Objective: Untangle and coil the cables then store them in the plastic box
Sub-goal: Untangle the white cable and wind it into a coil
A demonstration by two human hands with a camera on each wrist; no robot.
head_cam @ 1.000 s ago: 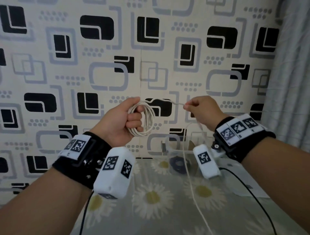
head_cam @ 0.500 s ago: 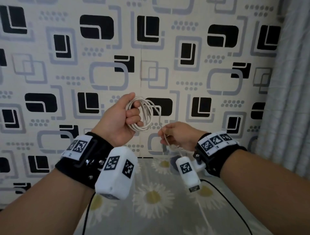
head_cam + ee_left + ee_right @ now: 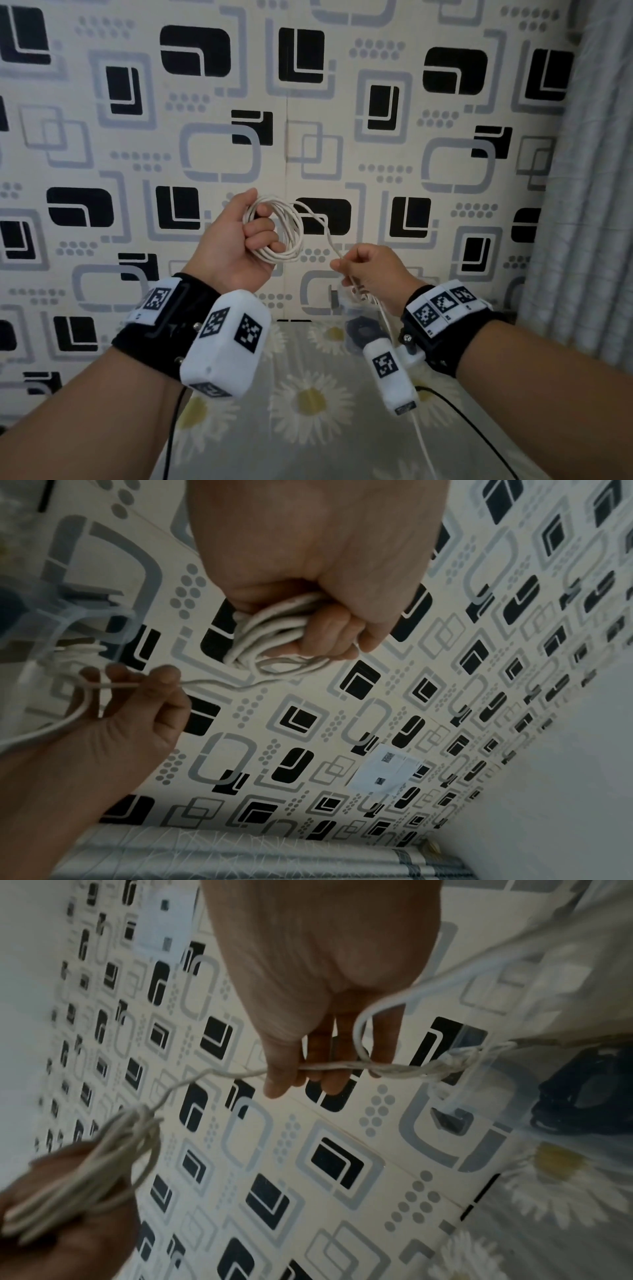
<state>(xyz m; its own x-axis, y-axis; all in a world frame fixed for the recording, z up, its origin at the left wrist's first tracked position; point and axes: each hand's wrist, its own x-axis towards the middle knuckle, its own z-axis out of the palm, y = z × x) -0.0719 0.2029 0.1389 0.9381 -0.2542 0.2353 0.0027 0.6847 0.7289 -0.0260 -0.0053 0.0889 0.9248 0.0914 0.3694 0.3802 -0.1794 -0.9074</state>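
Note:
My left hand (image 3: pixel 239 240) grips a coil of white cable (image 3: pixel 286 236) held up before the wall; several loops show in the left wrist view as the white coil (image 3: pixel 274 639) under curled fingers. A loose strand (image 3: pixel 325 233) runs from the coil down to my right hand (image 3: pixel 370 270), which pinches it between thumb and fingers. In the right wrist view the white strand (image 3: pixel 329 1066) passes through the fingers and loops on toward the clear plastic box (image 3: pixel 507 1069). The rest of the cable (image 3: pixel 421 435) trails down over the table. A coiled black cable (image 3: pixel 364 330) lies in the box.
A table with a daisy-print cloth (image 3: pixel 308 404) lies below my hands. The patterned wall is close behind. A grey curtain (image 3: pixel 589 171) hangs at the right. Black wires (image 3: pixel 472 425) run from the wrist cameras.
My right hand has dropped from level with the coil to lower and nearer the left hand, sliding along the strand. The left hand holds the coil slightly higher.

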